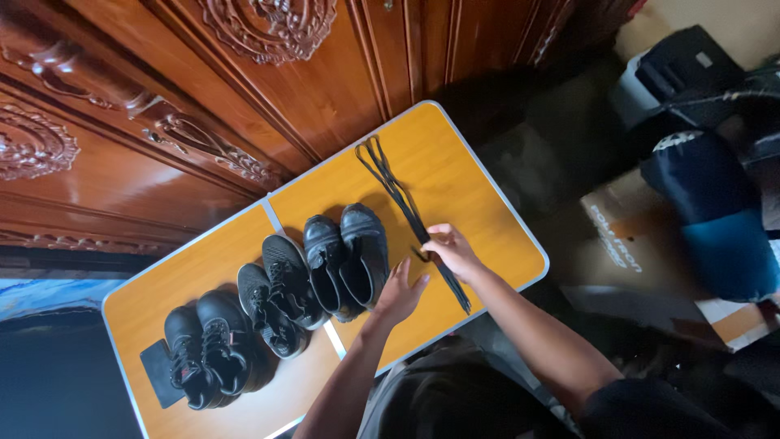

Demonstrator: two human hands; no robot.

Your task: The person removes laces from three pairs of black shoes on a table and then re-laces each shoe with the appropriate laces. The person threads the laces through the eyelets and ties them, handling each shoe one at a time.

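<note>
My right hand [452,250] pinched a bundle of black shoelaces [406,205], fingers closed on the cords near their middle, where they lay stretched across the right half of the orange folding table [487,213]. The laces looked thin, flat and limp, looped at the far end and trailing toward the table's near edge. My left hand [400,294] rested open, fingers spread, against the toe of the nearest pair of black shoes [348,258], which appeared to have no laces. By my judgement the lacing had yet to begin on that pair. Two more black pairs, the middle sneakers [276,302] and the leftmost shoes [210,345], sat already laced. A carved wooden cabinet [244,89] stood behind the table.
</note>
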